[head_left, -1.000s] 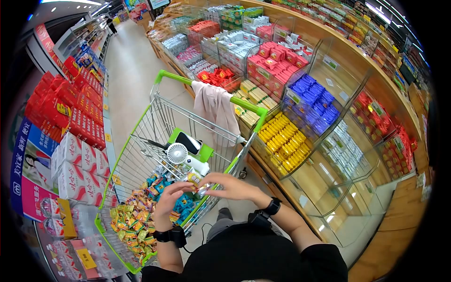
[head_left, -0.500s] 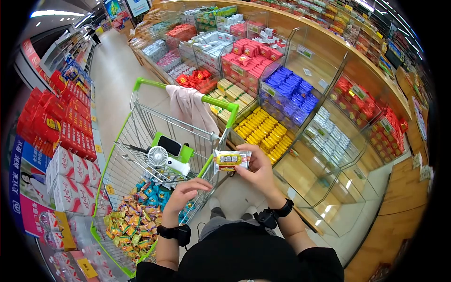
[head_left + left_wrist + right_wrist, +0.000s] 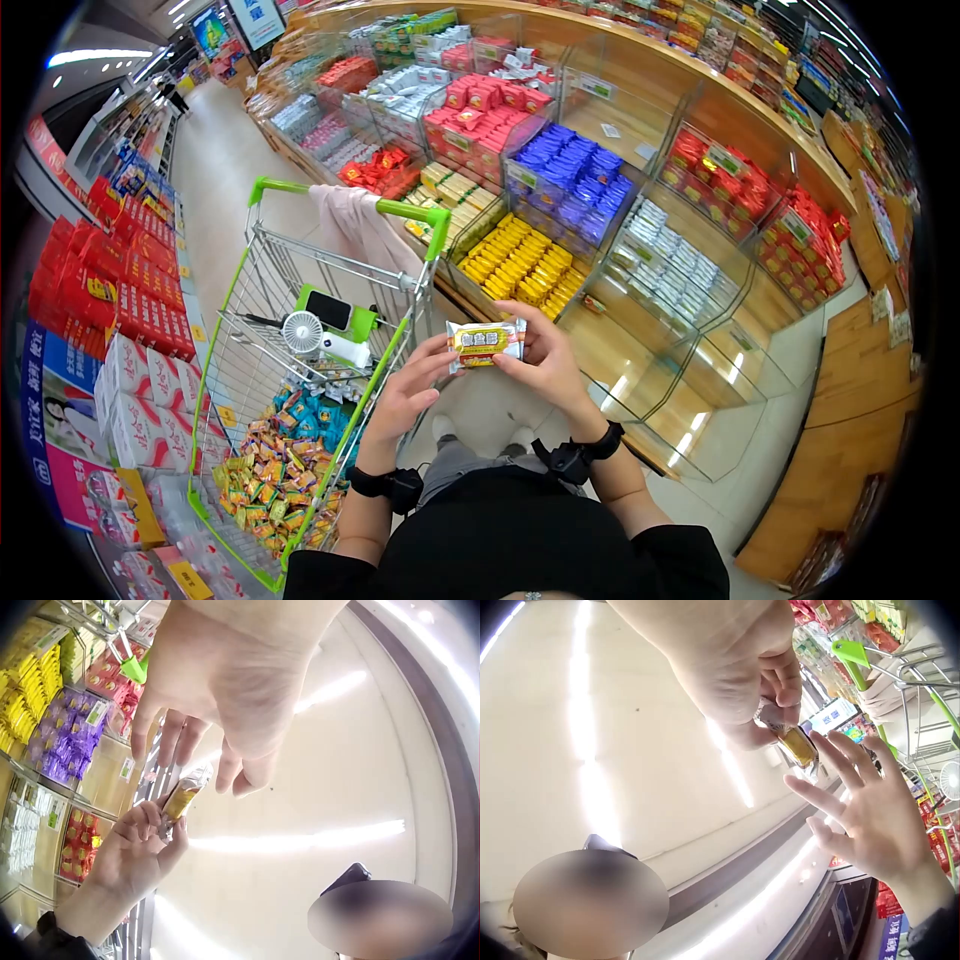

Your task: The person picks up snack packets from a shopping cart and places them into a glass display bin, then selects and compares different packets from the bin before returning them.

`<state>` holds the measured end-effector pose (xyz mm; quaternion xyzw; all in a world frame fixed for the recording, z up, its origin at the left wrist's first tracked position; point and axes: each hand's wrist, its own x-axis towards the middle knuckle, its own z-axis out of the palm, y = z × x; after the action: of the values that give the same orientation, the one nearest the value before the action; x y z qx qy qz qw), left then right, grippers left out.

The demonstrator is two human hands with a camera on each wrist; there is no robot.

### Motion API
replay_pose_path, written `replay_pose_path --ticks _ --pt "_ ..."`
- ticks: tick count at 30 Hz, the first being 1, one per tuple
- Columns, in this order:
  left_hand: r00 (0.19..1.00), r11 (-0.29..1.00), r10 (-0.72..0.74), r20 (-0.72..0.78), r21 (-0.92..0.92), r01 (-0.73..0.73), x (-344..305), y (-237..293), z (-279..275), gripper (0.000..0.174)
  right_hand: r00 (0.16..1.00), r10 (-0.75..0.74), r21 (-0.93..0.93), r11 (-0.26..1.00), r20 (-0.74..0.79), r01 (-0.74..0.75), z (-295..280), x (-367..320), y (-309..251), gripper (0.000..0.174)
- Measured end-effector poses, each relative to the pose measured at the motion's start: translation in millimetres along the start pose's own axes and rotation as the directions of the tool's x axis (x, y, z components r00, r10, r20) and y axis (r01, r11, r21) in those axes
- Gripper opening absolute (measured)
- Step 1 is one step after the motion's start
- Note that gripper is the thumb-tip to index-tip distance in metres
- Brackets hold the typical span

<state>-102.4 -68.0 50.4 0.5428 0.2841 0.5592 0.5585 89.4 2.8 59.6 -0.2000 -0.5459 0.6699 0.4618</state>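
A small wrapped snack [image 3: 485,343] with a white, yellow and red wrapper is held up in front of the body, its label facing the head camera. My right hand [image 3: 548,365] pinches its right end between thumb and fingers. Close by its left end is my left hand [image 3: 408,392], the fingertips right at the wrapper in the head view. In the right wrist view the left hand [image 3: 885,817] has spread, loosely straight fingers. The left wrist view shows the snack [image 3: 180,801] edge-on in the right hand's grip, below the left fingers.
A cart with a green handle [image 3: 412,212] stands at the left, holding orange-and-yellow candies [image 3: 275,470], blue-wrapped ones [image 3: 310,415] and a white fan [image 3: 303,332]. A pink cloth [image 3: 362,225] hangs on it. Clear bins of yellow [image 3: 525,262] and purple packets [image 3: 570,180] line the right.
First both hands met over the cart at the snack; then the right hand held it apart, away from the left. Now the left fingers have come up beside it, and the view has turned rightward.
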Motion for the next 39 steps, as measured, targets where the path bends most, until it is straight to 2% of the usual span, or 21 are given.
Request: replay_pose_path --ticks 7,10,12,13,15,16,23,25,28,31,32,33,35,37,39 --pt "0.991 0.998 -0.055 0.124 -0.032 0.06 20 -22 32 0.044 0.998 0.036 -0.064 0.997 -0.056 -0.039 -30 -34 -12 0.056" --pt "0.985 0.995 -0.099 0.141 0.023 0.097 31 -26 47 0.04 0.992 0.036 -0.134 0.99 -0.119 -0.052 -44 -49 -19 0.056" --pt "0.987 0.975 -0.124 0.098 0.198 0.103 37 -30 55 0.03 0.986 0.021 -0.162 0.986 -0.165 -0.048 -54 -60 -17 0.054" --pt "0.984 0.975 -0.125 0.125 0.199 0.099 41 -34 60 0.03 0.983 0.005 -0.167 0.985 -0.186 -0.036 -58 -65 -19 0.054" --pt "0.987 0.972 -0.152 0.046 0.19 0.141 50 -46 73 0.022 0.964 -0.012 -0.164 0.986 -0.265 -0.033 -63 -75 -22 0.049" --pt "0.986 0.971 -0.147 0.075 0.2 0.13 55 -50 78 0.018 0.952 -0.009 -0.146 0.989 -0.305 -0.038 -66 -80 -23 0.045" --pt "0.958 0.953 -0.229 0.172 0.239 0.184 94 -66 113 0.017 0.864 -0.068 -0.28 0.956 -0.498 -0.086 -102 -111 -13 0.031" --pt "0.927 0.947 -0.265 0.265 0.25 0.2 102 -68 119 0.02 0.846 -0.088 -0.302 0.949 -0.526 -0.09 -105 -116 -17 0.03" --pt "0.914 0.945 -0.307 0.265 0.195 0.262 110 -79 130 0.027 0.823 -0.103 -0.344 0.932 -0.559 -0.117 -110 -122 -24 0.029" --pt "0.894 0.955 -0.294 0.337 0.147 0.259 126 -90 137 0.032 0.792 -0.115 -0.379 0.912 -0.599 -0.154 -116 -122 -32 0.029" --pt "0.871 0.94 -0.335 0.36 0.186 0.285 133 -90 139 0.033 0.774 -0.123 -0.395 0.902 -0.621 -0.173 -119 -122 -35 0.028" --pt "0.865 0.941 -0.334 0.374 0.182 0.285 140 -93 139 0.033 0.765 -0.129 -0.398 0.9 -0.63 -0.176 -124 -120 -35 0.028" --pt "0.867 0.931 -0.307 0.394 0.315 0.186 154 -102 139 0.035 0.738 -0.209 -0.429 0.895 -0.642 -0.12 -137 -116 -32 0.029" --pt "0.861 0.934 -0.295 0.414 0.316 0.168 172 -110 140 0.034 0.724 -0.196 -0.442 0.881 -0.662 -0.166 -147 -110 -34 0.028" --pt "0.854 0.918 -0.275 0.441 0.384 0.098 190 -118 138 0.031 0.723 -0.257 -0.503 0.852 -0.641 -0.143 -158 -100 -38 0.027"
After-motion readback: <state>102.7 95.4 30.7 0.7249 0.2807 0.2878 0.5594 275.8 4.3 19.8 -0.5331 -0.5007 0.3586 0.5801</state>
